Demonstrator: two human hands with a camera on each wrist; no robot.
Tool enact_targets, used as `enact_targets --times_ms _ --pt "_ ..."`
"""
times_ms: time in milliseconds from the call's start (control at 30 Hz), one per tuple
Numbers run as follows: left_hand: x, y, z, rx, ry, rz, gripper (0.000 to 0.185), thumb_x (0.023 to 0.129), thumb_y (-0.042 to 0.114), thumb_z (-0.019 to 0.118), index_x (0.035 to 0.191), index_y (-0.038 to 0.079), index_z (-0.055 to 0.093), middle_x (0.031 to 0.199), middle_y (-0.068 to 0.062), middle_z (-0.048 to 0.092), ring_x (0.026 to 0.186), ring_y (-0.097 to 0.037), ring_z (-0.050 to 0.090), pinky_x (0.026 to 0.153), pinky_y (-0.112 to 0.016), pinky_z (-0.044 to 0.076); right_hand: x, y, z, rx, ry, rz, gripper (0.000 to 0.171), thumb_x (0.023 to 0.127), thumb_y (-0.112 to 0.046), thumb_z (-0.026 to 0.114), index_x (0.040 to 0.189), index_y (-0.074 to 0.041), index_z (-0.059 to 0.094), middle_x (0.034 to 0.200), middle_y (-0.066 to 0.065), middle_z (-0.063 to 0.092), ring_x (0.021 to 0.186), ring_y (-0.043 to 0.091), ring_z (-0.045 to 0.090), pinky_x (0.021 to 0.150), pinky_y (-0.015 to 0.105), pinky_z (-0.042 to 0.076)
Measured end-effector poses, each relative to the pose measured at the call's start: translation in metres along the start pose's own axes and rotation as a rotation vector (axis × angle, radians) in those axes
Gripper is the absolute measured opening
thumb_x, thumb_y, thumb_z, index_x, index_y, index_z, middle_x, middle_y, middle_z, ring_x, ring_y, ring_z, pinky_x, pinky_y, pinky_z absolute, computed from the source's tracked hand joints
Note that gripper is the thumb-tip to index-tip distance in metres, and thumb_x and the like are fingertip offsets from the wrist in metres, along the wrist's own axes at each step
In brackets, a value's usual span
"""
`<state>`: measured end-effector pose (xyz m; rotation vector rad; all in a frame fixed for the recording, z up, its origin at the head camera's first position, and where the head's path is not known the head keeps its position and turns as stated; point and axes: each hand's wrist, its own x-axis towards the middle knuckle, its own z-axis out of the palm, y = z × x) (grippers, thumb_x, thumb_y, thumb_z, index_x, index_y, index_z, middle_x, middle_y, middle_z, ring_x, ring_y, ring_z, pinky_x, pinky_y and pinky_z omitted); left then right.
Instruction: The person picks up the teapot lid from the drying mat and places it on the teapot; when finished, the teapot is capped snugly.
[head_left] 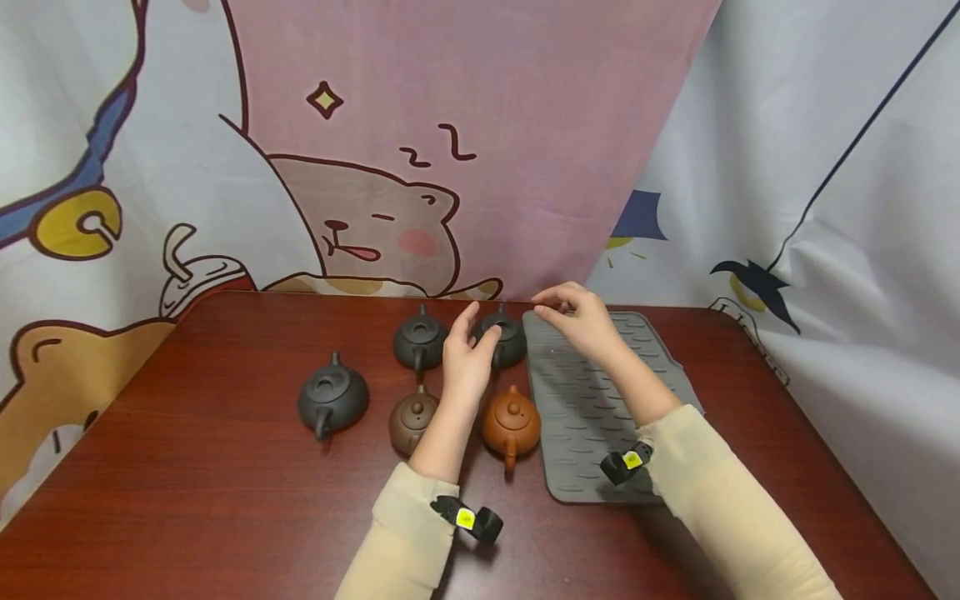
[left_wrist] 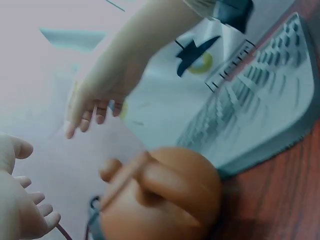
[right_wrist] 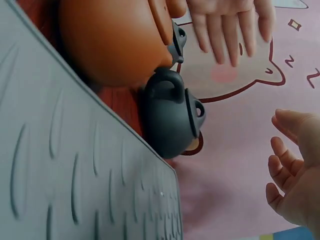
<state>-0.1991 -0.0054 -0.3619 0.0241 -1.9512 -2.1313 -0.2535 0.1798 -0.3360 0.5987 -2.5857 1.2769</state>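
Dark teapot [head_left: 504,337], back row beside mat [head_left: 600,433]: left hand [head_left: 465,358] and right hand [head_left: 577,321] hovered open, holding nothing (best gripped by body, lid steadied).

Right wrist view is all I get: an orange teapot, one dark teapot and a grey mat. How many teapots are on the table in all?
Observer: Five, by the head view: the orange teapot, a brown teapot, a left dark teapot, a back middle dark teapot and a back right dark teapot.
Operator: Where is the left hand among them?
Observer: The left hand is between the two back ones, with its fingertips at the back right dark teapot. I cannot tell if they touch it.
Operator: And the right hand, relative to the mat?
Observer: The right hand is above the far left corner of the mat and holds nothing.
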Motion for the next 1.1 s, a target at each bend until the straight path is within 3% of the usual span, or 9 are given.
enact_targets --times_ms 200,433,633,833,900,1067,1100 --pt "-0.009 0.021 -0.007 0.010 -0.079 0.050 0.049 0.094 0.012 0.060 0.142 0.009 0.046 0.143 -0.006 0.046 0.133 -0.019 0.038 0.107 -0.040 0.030 -0.014 -0.004 -0.016 -0.046 -0.002 -0.036 0.020 0.094 -0.025 0.064 0.107 -0.012 0.071 0.102 0.003 0.059 0.085 0.020 0.046 0.068 0.038 0.039" --pt "-0.018 0.038 -0.027 0.121 -0.177 0.211 0.046 0.095 0.011 0.058 0.140 0.007 0.048 0.138 -0.005 0.051 0.129 -0.015 0.042 0.106 -0.039 0.032 -0.037 0.002 -0.040 -0.146 -0.019 -0.045 0.022 0.095 -0.030 0.061 0.111 -0.017 0.069 0.109 -0.001 0.058 0.089 0.017 0.046 0.064 0.037 0.040" --pt "-0.018 0.046 -0.059 0.287 -0.259 0.306 0.042 0.096 0.016 0.058 0.137 0.009 0.051 0.131 -0.003 0.057 0.127 -0.016 0.044 0.104 -0.041 0.033 -0.056 0.009 -0.061 -0.229 0.032 -0.099 0.019 0.096 -0.024 0.060 0.110 -0.016 0.070 0.107 -0.001 0.059 0.088 0.015 0.046 0.061 0.032 0.039" --pt "-0.018 0.054 -0.092 0.426 -0.324 0.334 0.040 0.096 0.017 0.060 0.135 0.011 0.054 0.131 -0.003 0.058 0.127 -0.015 0.044 0.102 -0.045 0.035 -0.074 0.017 -0.078 -0.303 0.071 -0.125 0.016 0.094 -0.018 0.064 0.109 -0.013 0.070 0.107 -0.003 0.059 0.086 0.011 0.048 0.062 0.028 0.039" --pt "-0.020 0.057 -0.103 0.479 -0.342 0.333 0.041 0.095 0.017 0.061 0.135 0.011 0.054 0.131 -0.003 0.057 0.115 -0.017 0.054 0.094 -0.044 0.042 -0.079 0.021 -0.081 -0.327 0.079 -0.134 0.017 0.093 -0.015 0.065 0.109 -0.012 0.070 0.109 -0.002 0.058 0.087 0.014 0.050 0.063 0.027 0.039" --pt "-0.020 0.062 -0.132 0.642 -0.409 0.347 0.044 0.096 0.026 0.060 0.137 0.012 0.052 0.136 -0.003 0.053 0.118 -0.021 0.052 0.096 -0.045 0.041 -0.092 0.032 -0.091 -0.387 0.088 -0.149 0.019 0.092 -0.014 0.066 0.111 -0.011 0.068 0.111 0.002 0.057 0.087 0.016 0.049 0.067 0.030 0.039" --pt "-0.018 0.061 -0.138 0.684 -0.421 0.362 0.045 0.096 0.028 0.060 0.137 0.012 0.052 0.137 -0.004 0.052 0.126 -0.021 0.045 0.101 -0.045 0.036 -0.093 0.034 -0.094 -0.399 0.086 -0.143 0.019 0.093 -0.015 0.065 0.111 -0.011 0.068 0.111 0.002 0.056 0.088 0.017 0.049 0.067 0.032 0.039"
